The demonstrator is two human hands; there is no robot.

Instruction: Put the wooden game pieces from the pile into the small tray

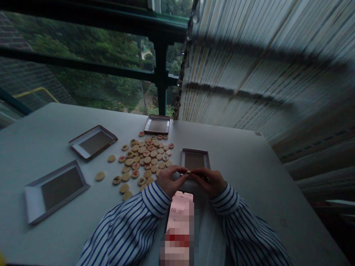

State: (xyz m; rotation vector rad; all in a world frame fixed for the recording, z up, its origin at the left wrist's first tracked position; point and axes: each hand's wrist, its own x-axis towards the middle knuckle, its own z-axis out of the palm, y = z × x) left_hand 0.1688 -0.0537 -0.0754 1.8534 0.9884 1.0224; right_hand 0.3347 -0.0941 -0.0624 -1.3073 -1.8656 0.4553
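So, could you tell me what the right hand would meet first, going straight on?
The right hand would probably meet the small piece at its fingers, then the left hand, though depth is unclear.

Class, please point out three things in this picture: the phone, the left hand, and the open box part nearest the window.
Phone [180, 218]: head view, on its lit screen.
Left hand [168, 180]: head view, on the back of the hand.
Open box part [156, 132]: head view, on its near rim.

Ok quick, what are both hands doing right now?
Left hand: fingers closed on one xiangqi piece.
Right hand: fingers pinching the other side of that xiangqi piece.
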